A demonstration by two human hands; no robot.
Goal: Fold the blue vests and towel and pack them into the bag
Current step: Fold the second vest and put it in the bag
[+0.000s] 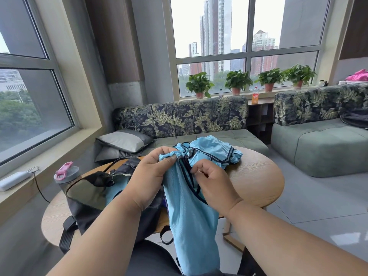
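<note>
Left hand (148, 176) pinching top edge of hanging blue vest (191, 212), right hand (214, 185) gripping its dark trim, second blue vest (213, 149) heaped on round worktop (256, 176), open dark bag (89, 198) at left

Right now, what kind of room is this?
Probably a lounge or break room high up in a city building: a leaf-patterned sofa, potted plants on the windowsill, and tower blocks outside.

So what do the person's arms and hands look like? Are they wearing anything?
Both arms are bare from the bottom edge of the picture up to the wrists, with no sleeves showing. The left hand and right hand have no gloves, and no rings, watch or bracelets can be seen. The fingers have short, plain nails.
</note>
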